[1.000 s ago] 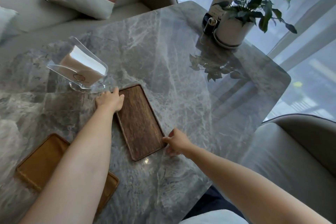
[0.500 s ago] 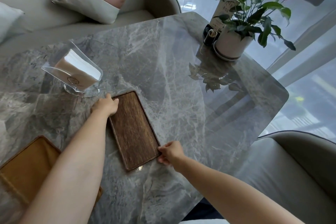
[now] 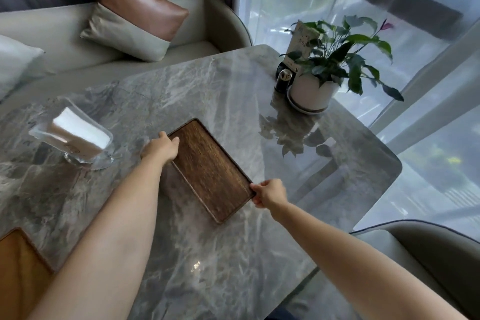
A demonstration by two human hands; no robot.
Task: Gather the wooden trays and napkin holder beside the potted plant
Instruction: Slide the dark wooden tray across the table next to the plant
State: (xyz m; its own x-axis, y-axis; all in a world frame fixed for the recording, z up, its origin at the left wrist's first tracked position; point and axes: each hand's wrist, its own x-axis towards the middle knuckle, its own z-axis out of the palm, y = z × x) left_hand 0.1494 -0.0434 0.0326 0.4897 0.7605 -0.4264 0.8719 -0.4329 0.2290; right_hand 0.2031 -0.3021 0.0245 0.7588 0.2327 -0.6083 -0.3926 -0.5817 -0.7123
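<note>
The dark wooden tray [image 3: 210, 169] is held on the marble table [image 3: 207, 86] by 2 hands. Its far corner is gripped by the left hand [image 3: 159, 149], its near edge pinched by the right hand [image 3: 270, 193]. The clear napkin holder [image 3: 75, 138] is seen left, the potted plant [image 3: 315, 88] well apart, a light wooden tray [image 3: 18, 267] nearby.

The dark wooden tray [image 3: 210, 169], gripped by both hands at opposite corners, now sits farther from the napkin holder [image 3: 75, 138], nearer the potted plant [image 3: 330, 65].

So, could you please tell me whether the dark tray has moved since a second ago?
Yes. The dark tray has moved toward the potted plant, away from the napkin holder.
</note>
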